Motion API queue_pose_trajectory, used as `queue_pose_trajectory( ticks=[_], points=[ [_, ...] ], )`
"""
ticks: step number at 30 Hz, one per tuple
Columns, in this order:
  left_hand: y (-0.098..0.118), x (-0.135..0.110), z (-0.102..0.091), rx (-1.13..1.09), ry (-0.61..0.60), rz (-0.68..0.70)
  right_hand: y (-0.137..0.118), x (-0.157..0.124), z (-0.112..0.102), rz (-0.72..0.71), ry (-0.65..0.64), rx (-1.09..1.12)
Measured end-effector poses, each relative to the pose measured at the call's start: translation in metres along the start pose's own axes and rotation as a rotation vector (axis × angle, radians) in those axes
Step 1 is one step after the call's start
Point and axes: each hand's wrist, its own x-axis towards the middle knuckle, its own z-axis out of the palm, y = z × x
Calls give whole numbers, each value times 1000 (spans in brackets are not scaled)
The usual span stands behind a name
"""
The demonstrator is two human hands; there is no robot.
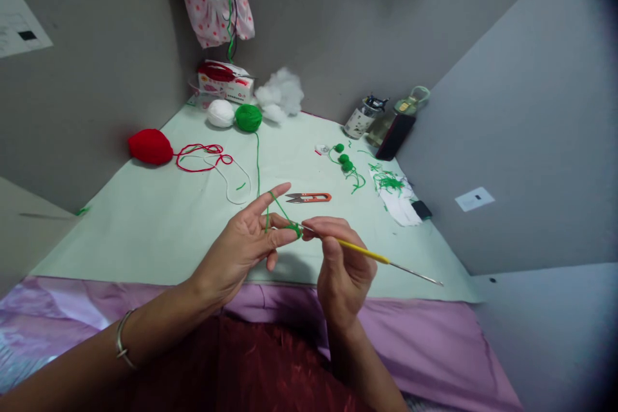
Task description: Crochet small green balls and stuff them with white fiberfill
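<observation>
My left hand (248, 241) is raised above the near table edge, index finger stretched up with green yarn (280, 209) looped over it, thumb and other fingers pinching a tiny green crochet piece (294, 228). My right hand (340, 257) is closed round a yellow-handled crochet hook (371, 255), its tip in that green piece and its metal end pointing right. The yarn strand runs back across the pale green table (145, 225) to a green yarn ball (248, 117).
Orange thread snips (309, 197) lie just beyond my hands. A red yarn ball (150, 145) with loose red strand, a white ball (221, 112), white stuffing (282, 93), a box (226, 82), small green crocheted balls (344, 158), yarn scraps on paper (393, 190), jars (362, 119).
</observation>
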Motion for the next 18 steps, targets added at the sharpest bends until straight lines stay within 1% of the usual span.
queue_pose_trajectory(
  ticks=[8,14,18],
  points=[
    [0,1,-3,36,-12,-9,0,-2,-1,70,34,77],
    [-2,1,-5,69,-20,22,-2,-2,-3,158,35,208],
    [-3,1,-5,63,1,9,-3,-1,-3,188,40,225]
  ],
)
